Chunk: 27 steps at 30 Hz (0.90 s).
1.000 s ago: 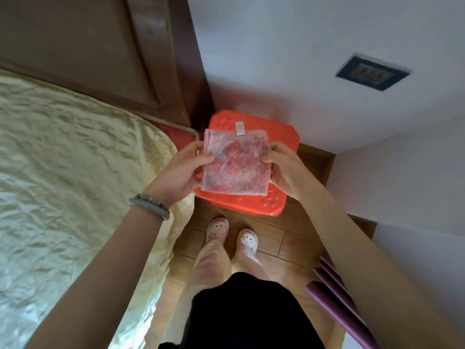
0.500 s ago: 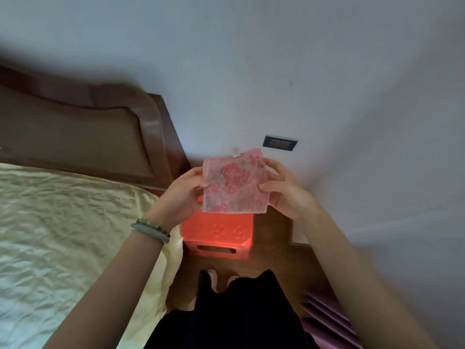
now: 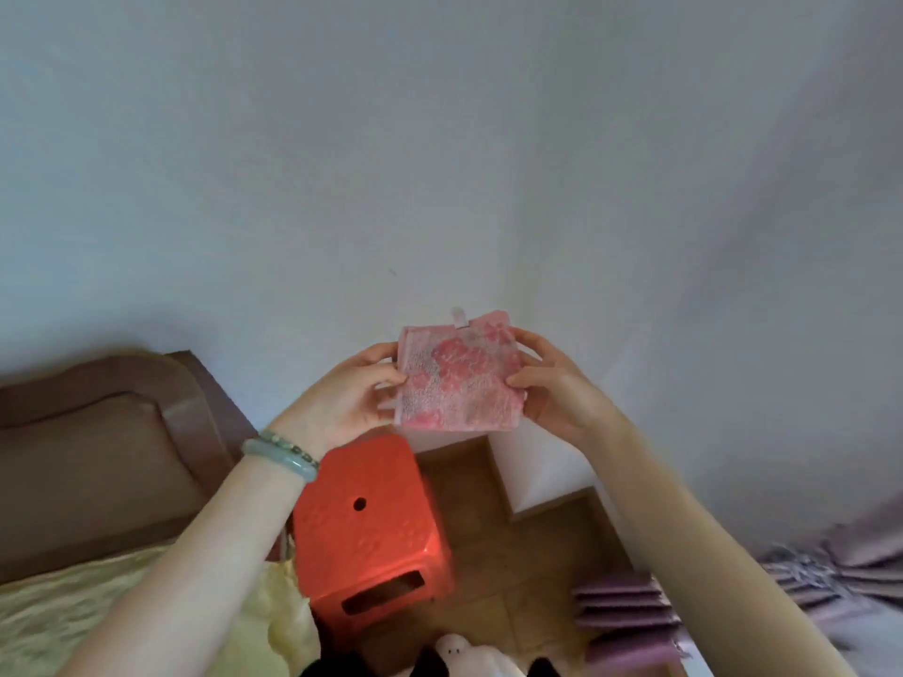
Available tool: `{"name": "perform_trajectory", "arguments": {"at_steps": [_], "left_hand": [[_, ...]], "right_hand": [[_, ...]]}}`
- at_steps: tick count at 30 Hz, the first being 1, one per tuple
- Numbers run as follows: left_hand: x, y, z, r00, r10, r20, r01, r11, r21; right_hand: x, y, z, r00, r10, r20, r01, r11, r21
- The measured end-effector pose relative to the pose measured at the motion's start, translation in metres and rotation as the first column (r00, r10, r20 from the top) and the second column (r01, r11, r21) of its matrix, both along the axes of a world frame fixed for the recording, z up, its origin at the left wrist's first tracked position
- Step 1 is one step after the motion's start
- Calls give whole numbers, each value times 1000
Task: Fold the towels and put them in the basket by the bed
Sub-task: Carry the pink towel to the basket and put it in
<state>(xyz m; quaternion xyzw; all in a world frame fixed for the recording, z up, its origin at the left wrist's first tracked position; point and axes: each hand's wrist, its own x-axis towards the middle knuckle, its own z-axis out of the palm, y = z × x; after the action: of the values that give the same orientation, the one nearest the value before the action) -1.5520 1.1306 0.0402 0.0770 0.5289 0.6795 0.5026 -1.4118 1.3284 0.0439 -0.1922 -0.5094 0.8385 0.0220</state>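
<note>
We're pinching the folded pink towel [image 3: 459, 378] by both side edges, left hand [image 3: 342, 398] and right hand [image 3: 562, 388] gripping it above the orange basket [image 3: 366, 530].

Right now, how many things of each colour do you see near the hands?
Pink: 1, the folded towel
Orange-red: 1, the plastic stool
Green: 1, the bracelet
Purple: 1, the pleated stack
Total: 4

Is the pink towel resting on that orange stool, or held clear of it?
Apart. The head view shows the towel held up by both hands, with floor and wall showing between it and the stool below.
</note>
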Motion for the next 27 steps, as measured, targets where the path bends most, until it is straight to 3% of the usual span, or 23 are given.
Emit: {"name": "perform_trajectory", "arguments": {"at_steps": [5,10,17,27], "left_hand": [[9,30,16,972,-211,-100,213,977,14],[44,56,33,878,-452,-156,458,889,5],[128,89,47,670,-721,-176,736,676,33],[298,119,60,263,-961,-91,960,250,128]], "right_hand": [[56,-4,21,978,-202,-45,203,978,37],[124,-27,32,905,-422,-56,424,905,34],[236,-71,40,704,-706,-72,710,703,48],[401,-163,52,336,-926,-170,933,352,-78]]}}
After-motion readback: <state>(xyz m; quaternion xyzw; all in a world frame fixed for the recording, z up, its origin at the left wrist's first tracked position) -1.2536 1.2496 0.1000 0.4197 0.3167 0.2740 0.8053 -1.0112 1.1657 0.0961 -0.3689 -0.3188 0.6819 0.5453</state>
